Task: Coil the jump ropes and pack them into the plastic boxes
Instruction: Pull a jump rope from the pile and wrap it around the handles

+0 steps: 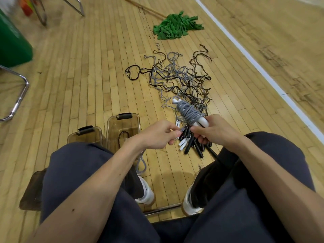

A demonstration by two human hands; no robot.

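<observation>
Head view: the right hand [216, 131] has its grip clamped on the white plastic handles of a grey jump rope [188, 111], whose cord is coiled round them. The left hand [157, 135], its grip together, pinches a thin grey strand [177, 132] just beside that bundle. Below both hands a heap of black and white handles [192, 144] lies on the wooden floor [87, 76], with tangled grey and dark ropes [180, 79] spreading beyond. Two smoky clear plastic boxes [112, 123] stand by the left knee, and one holds a dark coiled rope [122, 137]. A green mop [175, 26] lies farther off.
</observation>
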